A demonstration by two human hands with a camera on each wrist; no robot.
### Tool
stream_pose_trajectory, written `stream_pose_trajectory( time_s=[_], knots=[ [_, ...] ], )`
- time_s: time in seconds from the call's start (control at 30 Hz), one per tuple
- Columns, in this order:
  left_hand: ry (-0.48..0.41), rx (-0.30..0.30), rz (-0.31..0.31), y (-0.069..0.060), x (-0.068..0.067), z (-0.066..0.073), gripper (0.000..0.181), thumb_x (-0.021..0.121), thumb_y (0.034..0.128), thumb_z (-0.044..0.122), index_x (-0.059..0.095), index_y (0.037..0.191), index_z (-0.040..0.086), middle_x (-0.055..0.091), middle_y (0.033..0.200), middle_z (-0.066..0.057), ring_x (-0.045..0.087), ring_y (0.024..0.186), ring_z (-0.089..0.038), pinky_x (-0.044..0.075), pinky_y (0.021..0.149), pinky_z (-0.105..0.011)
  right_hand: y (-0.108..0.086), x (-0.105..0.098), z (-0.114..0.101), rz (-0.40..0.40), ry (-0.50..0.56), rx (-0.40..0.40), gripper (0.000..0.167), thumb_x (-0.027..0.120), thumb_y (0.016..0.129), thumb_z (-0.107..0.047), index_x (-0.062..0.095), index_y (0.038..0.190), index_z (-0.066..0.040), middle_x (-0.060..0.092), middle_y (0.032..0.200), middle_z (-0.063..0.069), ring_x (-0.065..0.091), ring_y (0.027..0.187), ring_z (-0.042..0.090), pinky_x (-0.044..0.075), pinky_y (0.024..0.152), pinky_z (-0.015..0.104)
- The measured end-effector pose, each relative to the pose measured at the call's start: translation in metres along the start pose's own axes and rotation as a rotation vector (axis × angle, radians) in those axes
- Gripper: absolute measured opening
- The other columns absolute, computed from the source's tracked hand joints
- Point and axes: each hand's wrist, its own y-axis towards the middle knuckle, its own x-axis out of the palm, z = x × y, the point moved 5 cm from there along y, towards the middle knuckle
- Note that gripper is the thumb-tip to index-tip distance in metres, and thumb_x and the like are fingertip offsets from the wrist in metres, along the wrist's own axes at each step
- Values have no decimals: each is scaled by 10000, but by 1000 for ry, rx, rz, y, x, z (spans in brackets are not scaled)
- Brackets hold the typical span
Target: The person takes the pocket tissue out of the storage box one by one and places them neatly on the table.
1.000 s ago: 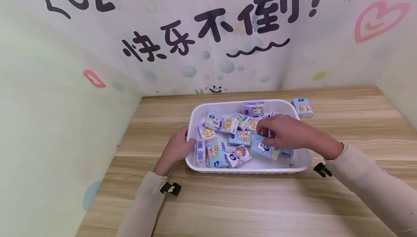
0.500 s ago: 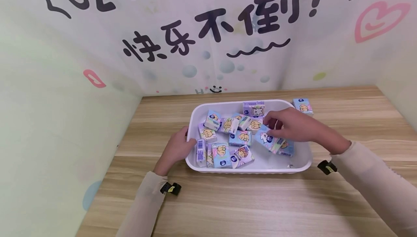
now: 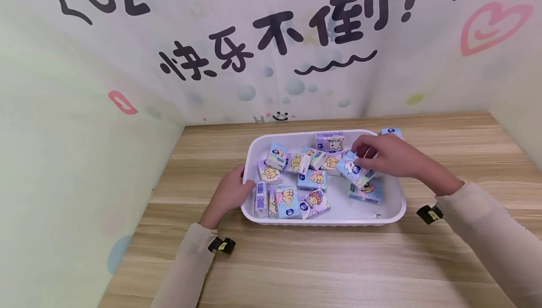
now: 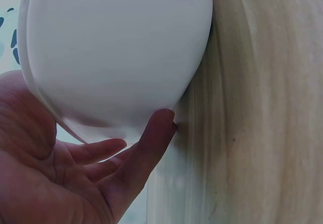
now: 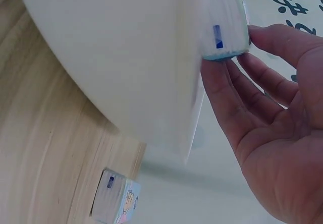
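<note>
Head view: the right hand (image 3: 387, 155) pinches a blue-and-white pack (image 3: 354, 168) between thumb and fingers, holding it tilted over the right half of the white tray (image 3: 322, 222). A second ago this pack was nearer the tray's middle; it has since moved rightward and toward the back, uncovering more of the blue pack (image 3: 366, 192) below. Whether those two touch, I cannot tell. The left hand (image 3: 230, 189) grips the tray's left end, thumb over the rim, fingers outside, in the same place as before. At the front left, a blue pack with a yellow cartoon (image 3: 289, 203) sits straighter and slightly farther right than a second ago. The other packs in the tray look unmoved. Behind the tray's right corner, a lone pack (image 3: 391, 132) lies on the wooden counter (image 3: 322, 261), now partly hidden by the right hand.
</note>
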Motion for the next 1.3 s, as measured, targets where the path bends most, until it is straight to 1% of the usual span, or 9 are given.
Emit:
stream_pose_trajectory(
  time_s=[0.27,0.5,0.57,0.8,0.87,1.0,1.13,1.2,1.3],
  knots=[
    [-5,-7,-3,1,0,-1,633,603,1051,169,453,1642,-1,662,1434,-261,761,1078,-361,698,749,-399,-1,-6,12,48,21,39,292,826,991,-127,731,1238,-3,782,1056,8,737,975,215,619,774,303],
    [0,-1,2,1,0,-1,628,602,1048,174,464,1635,-3,666,1433,-256,756,1086,-358,698,779,-416,-3,-13,23,95,34,88,294,794,1016,-143,732,1261,7,770,1106,79,721,1015,270,621,865,405],
    [1,-1,1,0,0,-1,629,603,1049,174,463,1636,-2,665,1435,-256,756,1088,-360,698,781,-419,-4,-15,27,109,42,98,298,777,1026,-146,731,1273,14,766,1127,105,713,1027,291,615,873,397],
    [-2,-1,2,0,0,0,637,599,1046,171,457,1643,-1,660,1442,-257,754,1099,-367,698,780,-419,-9,-20,48,137,133,194,345,726,1073,-205,713,1337,16,739,1235,180,682,1127,352,538,834,170],
    [-3,0,1,0,0,1,632,599,1048,171,460,1640,0,664,1436,-255,755,1092,-364,699,774,-417,-10,-22,55,143,157,209,364,712,1084,-215,700,1354,29,731,1248,200,675,1137,367,537,811,155],
    [-8,-2,0,0,0,1,629,599,1049,170,461,1638,-2,666,1431,-255,760,1075,-356,699,759,-409,-12,-24,65,161,186,230,364,693,1096,-206,689,1371,32,724,1242,199,667,1106,340,581,775,204],
    [-13,-3,1,0,0,1,627,602,1049,168,463,1635,-5,670,1418,-258,765,1053,-354,698,731,-394,-16,-27,72,176,214,268,355,688,1101,-209,693,1388,1,717,1257,171,654,1067,255,615,786,266],
    [-15,-4,0,0,0,0,626,602,1048,167,464,1633,-7,672,1412,-260,767,1044,-354,697,719,-388,-17,-28,76,176,228,277,370,678,1107,-213,680,1404,9,708,1279,185,646,1050,204,613,789,260],
    [-13,-4,0,0,0,0,629,601,1046,168,464,1634,-6,672,1413,-259,766,1049,-354,696,719,-384,-19,-29,84,177,254,283,404,653,1119,-201,643,1431,55,685,1327,246,642,1010,108,600,785,209]
  ],
)
